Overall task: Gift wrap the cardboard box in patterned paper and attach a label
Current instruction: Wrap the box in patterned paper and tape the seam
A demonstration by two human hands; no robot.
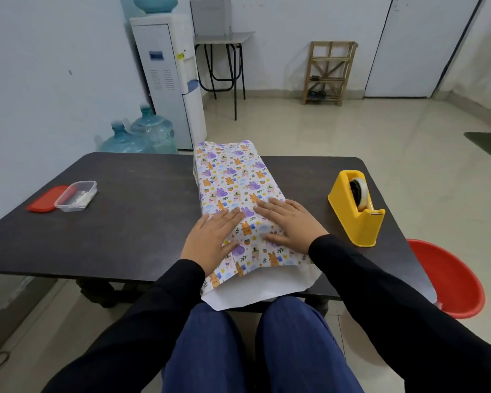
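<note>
The box is covered by patterned paper (233, 182) with purple and orange animals and lies lengthwise in the middle of the dark table (131, 211). The cardboard itself is hidden. At the near end the paper hangs open past the table edge, showing its white inside (255, 287). My left hand (210, 239) lies flat on the near left of the wrapped top, fingers straight. Beside it, my right hand (289, 222) presses flat on the near right, fingers spread.
A yellow tape dispenser (356, 211) stands at the right of the table. A clear plastic container (75, 195) and its red lid (44, 202) sit at the left. A red basin (451, 279) is on the floor by the right corner.
</note>
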